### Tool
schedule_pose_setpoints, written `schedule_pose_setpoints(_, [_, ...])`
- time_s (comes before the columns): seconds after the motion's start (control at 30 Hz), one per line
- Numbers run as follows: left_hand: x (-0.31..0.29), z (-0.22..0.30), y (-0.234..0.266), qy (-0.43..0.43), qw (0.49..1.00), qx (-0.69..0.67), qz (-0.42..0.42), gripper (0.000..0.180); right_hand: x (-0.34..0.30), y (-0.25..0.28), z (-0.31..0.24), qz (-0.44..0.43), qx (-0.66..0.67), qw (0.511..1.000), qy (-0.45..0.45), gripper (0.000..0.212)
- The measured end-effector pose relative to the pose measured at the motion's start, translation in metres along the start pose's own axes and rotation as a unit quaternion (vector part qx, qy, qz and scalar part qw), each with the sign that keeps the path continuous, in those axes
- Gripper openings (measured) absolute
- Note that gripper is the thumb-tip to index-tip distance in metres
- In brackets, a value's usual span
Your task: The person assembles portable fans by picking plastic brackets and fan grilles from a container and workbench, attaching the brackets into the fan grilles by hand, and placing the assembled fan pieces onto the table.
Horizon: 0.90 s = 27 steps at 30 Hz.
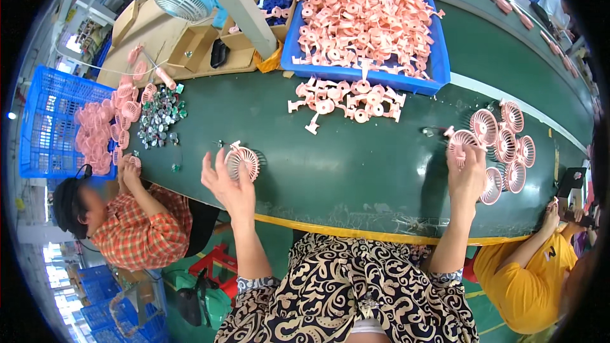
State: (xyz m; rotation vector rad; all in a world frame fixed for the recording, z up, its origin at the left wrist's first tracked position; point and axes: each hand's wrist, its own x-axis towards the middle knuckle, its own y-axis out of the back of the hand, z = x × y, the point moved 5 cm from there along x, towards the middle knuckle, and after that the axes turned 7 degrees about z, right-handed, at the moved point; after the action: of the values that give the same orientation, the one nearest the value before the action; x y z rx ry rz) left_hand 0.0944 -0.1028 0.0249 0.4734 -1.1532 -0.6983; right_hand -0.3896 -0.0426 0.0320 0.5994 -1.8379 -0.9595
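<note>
My left hand [230, 185], its fingers spread, is beside a round pink slatted fan cage [252, 161] on the green table. The thumb overlaps the cage's near side, and whether it touches is unclear. At the right, the fingers of my right hand [467, 173] are closed on the near rim of another pink fan cage [460, 140]. That one has a small stub on its far side, with a small clear part on a wire [432, 131] close by. Right beside it stands a cluster of similar pink fan cages [505, 145].
A blue tray [441, 57] heaped with pink brackets stands at the far middle; several loose brackets [361, 114] lie before it. Small motors [160, 117] are piled at left near a blue crate [47, 133]. Co-workers sit at left [143, 232] and right [521, 279].
</note>
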Motion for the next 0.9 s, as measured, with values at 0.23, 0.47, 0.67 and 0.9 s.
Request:
schedule_pose_setpoints(0.23, [-0.019,-0.012,-0.006,0.112,0.975,-0.091,-0.169,0.029,0.033,-0.021,-0.070,-0.010,0.207,0.974,0.092,0.025])
schedule_pose_setpoints(0.47, [-0.053,0.064,-0.008,0.031,0.919,-0.225,-0.322,0.023,0.066,-0.067,-0.169,0.000,0.206,0.972,0.117,0.032])
schedule_pose_setpoints(0.67, [-0.061,0.099,-0.002,0.035,0.866,-0.316,-0.387,0.033,0.068,-0.116,-0.187,0.018,0.099,0.990,0.094,0.041])
schedule_pose_setpoints(0.9, [-0.050,0.090,-0.002,0.040,0.905,-0.315,-0.282,0.036,0.060,-0.124,-0.177,0.035,0.207,0.975,0.067,0.023])
